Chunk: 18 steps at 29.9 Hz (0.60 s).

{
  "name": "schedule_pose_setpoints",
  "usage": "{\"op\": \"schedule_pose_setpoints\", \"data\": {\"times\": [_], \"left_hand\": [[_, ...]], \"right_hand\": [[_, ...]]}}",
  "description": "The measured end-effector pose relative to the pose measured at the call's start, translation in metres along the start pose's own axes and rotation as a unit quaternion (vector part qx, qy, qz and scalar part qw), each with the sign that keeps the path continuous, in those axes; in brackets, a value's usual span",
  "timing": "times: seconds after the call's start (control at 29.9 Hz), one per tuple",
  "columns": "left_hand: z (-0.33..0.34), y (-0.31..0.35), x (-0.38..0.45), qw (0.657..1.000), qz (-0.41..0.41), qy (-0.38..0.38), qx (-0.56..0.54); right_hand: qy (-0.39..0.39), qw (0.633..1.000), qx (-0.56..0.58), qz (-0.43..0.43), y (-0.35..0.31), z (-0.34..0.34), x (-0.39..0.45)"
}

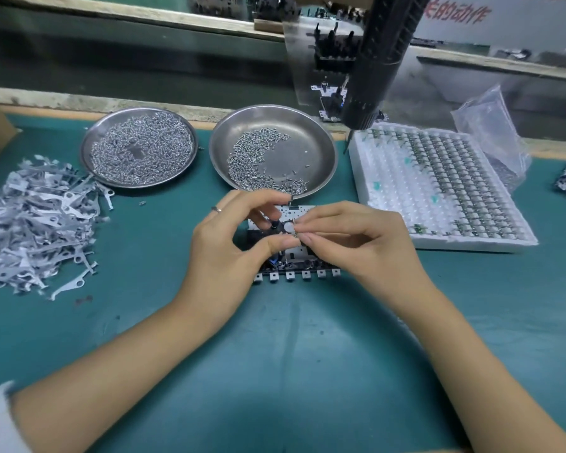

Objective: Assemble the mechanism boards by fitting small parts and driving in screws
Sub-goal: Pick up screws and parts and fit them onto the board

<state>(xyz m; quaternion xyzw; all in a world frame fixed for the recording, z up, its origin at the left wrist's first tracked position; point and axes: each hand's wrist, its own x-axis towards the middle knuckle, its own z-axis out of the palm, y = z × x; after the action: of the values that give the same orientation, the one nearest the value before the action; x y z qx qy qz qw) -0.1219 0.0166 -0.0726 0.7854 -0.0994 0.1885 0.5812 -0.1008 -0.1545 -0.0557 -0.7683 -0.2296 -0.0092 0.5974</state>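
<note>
The black-and-silver metal mechanism board [294, 256] lies mid-bench on the green mat-covered bench [291, 354], just before the near rim of the shallow steel dish of loose screws [311, 148]. The left hand [229, 237] curls over the board's left part, thumb and fingers bent round it. The right hand [350, 240] pinches a tiny silver part [295, 234] at its fingertips, over the board's middle. I judge fitting is under way, with screw-driving yet to come: the hanging black electric screwdriver [376, 67] is untouched above the far right. Open bench lies toward the near edge. Crowding the board are a heap of grey metal levers [36, 223] at left and a white foam tray of small parts [438, 188] at right.
</note>
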Motion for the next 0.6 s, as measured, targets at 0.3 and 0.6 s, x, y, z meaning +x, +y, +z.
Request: {"op": "schedule_pose_setpoints", "data": {"times": [0.3, 0.6], "left_hand": [[-0.007, -0.002, -0.001, 0.999, 0.010, -0.032, 0.028], [-0.007, -0.001, -0.001, 1.000, -0.012, -0.004, 0.022]], "right_hand": [[0.012, 0.965, -0.215, -0.147, 0.018, 0.001, -0.017], [0.000, 0.943, -0.271, -0.196, 0.025, 0.008, -0.014]]}}
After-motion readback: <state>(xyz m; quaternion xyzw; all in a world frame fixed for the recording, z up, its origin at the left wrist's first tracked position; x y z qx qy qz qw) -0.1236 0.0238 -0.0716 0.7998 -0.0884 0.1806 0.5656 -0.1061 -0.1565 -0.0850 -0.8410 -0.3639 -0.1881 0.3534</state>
